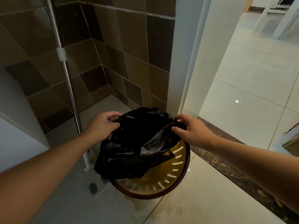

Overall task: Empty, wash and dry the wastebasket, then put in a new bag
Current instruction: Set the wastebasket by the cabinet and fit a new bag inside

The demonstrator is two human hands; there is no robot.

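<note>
A round brown wastebasket [184,172] with slotted walls stands on the pale tiled floor, low in the middle of the view. A crumpled black plastic bag [139,143] hangs over its far half and hides most of its inside. My left hand [103,125] pinches the bag's edge on the left. My right hand [191,130] pinches the bag's edge on the right. Both hands hold the bag just above the basket's rim.
A metal pole [69,88] with a white foot leans against the brown tiled wall, just left of the basket. A white door frame [182,70] rises behind the basket. A dark marble threshold [226,160] runs to the right, with glossy floor beyond.
</note>
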